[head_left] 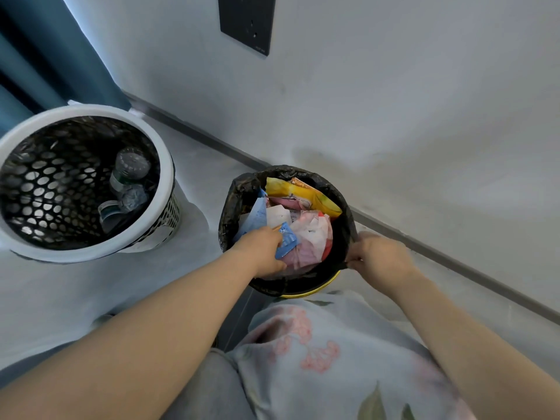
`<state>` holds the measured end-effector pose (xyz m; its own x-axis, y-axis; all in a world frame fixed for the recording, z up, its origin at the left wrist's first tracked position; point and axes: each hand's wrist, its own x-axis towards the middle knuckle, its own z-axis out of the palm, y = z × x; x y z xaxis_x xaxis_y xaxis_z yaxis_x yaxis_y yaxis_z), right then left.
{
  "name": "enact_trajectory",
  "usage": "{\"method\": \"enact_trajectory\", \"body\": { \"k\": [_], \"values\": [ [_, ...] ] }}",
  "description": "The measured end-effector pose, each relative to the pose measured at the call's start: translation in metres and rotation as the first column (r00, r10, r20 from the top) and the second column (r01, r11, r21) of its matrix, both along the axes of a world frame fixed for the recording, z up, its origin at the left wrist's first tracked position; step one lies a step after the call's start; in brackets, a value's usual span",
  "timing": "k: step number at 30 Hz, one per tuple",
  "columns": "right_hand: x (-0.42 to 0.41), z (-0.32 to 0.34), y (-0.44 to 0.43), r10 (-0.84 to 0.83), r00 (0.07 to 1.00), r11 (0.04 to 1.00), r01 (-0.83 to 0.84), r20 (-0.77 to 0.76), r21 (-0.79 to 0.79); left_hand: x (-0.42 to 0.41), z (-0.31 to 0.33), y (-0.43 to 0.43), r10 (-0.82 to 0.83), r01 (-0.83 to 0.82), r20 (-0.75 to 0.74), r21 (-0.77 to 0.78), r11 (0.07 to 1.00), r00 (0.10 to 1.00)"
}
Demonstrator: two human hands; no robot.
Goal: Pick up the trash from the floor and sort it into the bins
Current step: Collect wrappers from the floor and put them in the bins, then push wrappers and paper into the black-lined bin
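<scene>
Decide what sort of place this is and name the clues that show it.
Probably an indoor room corner, perhaps at home: a dark wall plate, a teal curtain, a white bin beside a yellow bin.

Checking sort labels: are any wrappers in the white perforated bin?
No, the white perforated bin shows only clear plastic bottles; the wrappers fill the black-lined bin.

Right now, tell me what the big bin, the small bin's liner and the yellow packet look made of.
Big bin: rigid plastic, matte white rim, walls punched with round holes. Liner: thin black plastic film, glossy and crinkled, pinched by the right hand. Yellow packet: probably printed plastic film, shiny, creased.
</scene>
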<state>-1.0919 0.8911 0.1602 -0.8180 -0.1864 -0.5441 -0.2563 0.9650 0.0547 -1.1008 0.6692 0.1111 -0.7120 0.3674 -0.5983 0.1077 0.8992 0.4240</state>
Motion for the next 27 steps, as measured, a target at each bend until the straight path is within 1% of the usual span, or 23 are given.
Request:
{"method": "enact_trajectory", "body": {
  "k": [3, 5, 7, 9, 13, 21, 27],
  "values": [
    [0.017, 0.029, 0.029, 0.02, 0.999, 1.0, -0.02, -0.026, 0.001, 0.006, 0.013, 0.002, -0.054, 0.054, -0.002, -0.021, 0.998, 0.999],
    [0.025, 0.037, 0.041, 0.024, 0.999, 0.999, -0.023, -0.027, 0.041, 0.01, 0.021, 0.005, -0.074, 0.074, -0.001, -0.03, 0.997, 0.997],
    [0.029, 0.038, 0.043, 0.005, 1.0, 0.999, -0.006, 0.023, 0.045, 0.015, 0.03, 0.007, -0.08, 0.081, 0.003, -0.035, 0.996, 0.997],
    [0.032, 0.039, 0.038, -0.016, 0.998, 1.0, 0.016, 0.068, -0.006, 0.02, 0.039, 0.005, -0.075, 0.076, 0.012, -0.045, 0.996, 0.997],
    [0.033, 0.055, 0.021, -0.078, 0.996, 0.993, 0.074, -0.037, -0.095, 0.03, 0.064, -0.003, -0.061, 0.059, -0.025, -0.072, 0.996, 0.998],
    [0.045, 0.128, -0.001, -0.043, 0.988, 0.989, 0.022, -0.147, -0.143, 0.056, 0.152, -0.018, 0.023, -0.037, -0.147, -0.093, 0.995, 0.989],
    [0.074, 0.195, -0.012, -0.037, 0.959, 0.984, -0.013, -0.283, -0.175, 0.088, 0.224, -0.031, 0.081, -0.108, -0.269, -0.087, 0.99, 0.96]
  ]
}}
